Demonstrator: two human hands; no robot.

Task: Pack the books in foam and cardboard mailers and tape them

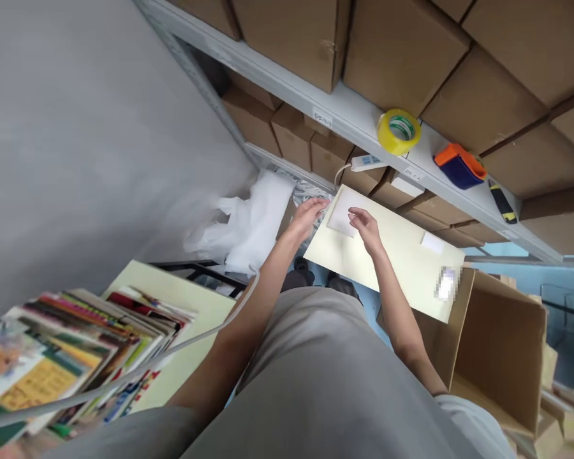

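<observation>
a flat white sheet (pixel 338 215) lies on the far left end of a pale yellow table (pixel 392 255), and the two hands are on each side of it. the left hand (pixel 310 213) is just left of the table's end, with its fingers a bit bent and pointing right, and it looks like it has nothing in it. the right hand (pixel 366 231) is over the right side of the sheet, its fingers and thumb curled to the left, loose, and it looks bare too. i cannot tell if its fingertips touch the sheet or hang over it. so the right hand is the closer one, and the sheet lies to its left, and to the right of the left hand. the sheet seems a bit longer from far to near, but the right hand hides part of it, so i cannot be sure. a small white paper (pixel 432 241) lies on the table, well to the right. on the far shelf (pixel 356 121) are a roll of yellow tape (pixel 387 137), an orange and blue thing (pixel 459 169) and a cutter (pixel 502 203). a big brown box (pixel 497 350) stands open at the near right, and books (pixel 52 363) lie at the near left.
</observation>
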